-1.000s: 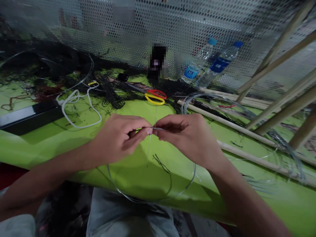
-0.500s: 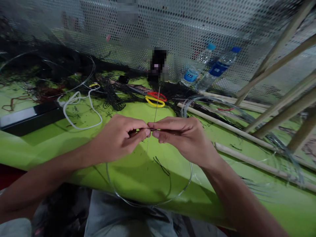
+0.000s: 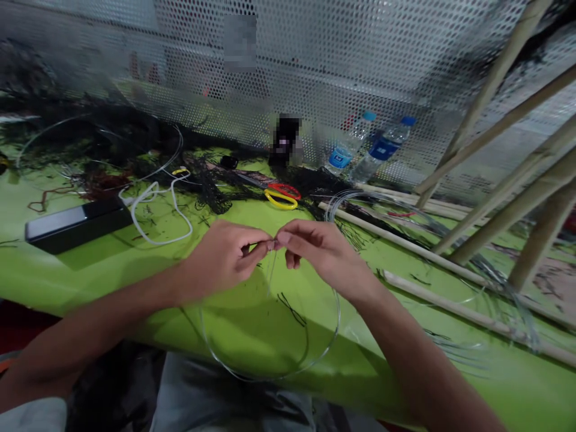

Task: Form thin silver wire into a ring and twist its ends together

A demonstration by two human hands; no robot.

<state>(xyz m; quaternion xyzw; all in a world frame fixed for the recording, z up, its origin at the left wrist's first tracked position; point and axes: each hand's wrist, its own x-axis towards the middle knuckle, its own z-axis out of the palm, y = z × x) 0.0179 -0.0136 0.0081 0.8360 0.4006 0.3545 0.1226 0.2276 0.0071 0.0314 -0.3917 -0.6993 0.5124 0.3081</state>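
My left hand (image 3: 222, 259) and my right hand (image 3: 317, 255) meet fingertip to fingertip above the green table (image 3: 112, 264). Both pinch the top of a thin grey wire loop (image 3: 270, 375), which hangs down from the fingers in a ring below the table's front edge. A short wire end drops from the pinch point. Both hands are closed on the wire.
Scissors with red and yellow handles (image 3: 281, 195) lie behind the hands beside black netting (image 3: 207, 180). A white cable (image 3: 157, 210) and a black flat device (image 3: 76, 222) lie at left. Two water bottles (image 3: 364, 150) stand by the perforated metal panel (image 3: 315, 60). Wooden sticks (image 3: 450, 300) and coiled wire (image 3: 360, 201) lie at right.
The upright wire end seen half a second ago no longer sticks up above the fingers. The view has tilted, so the hands sit lower and the loop hangs a little tighter.
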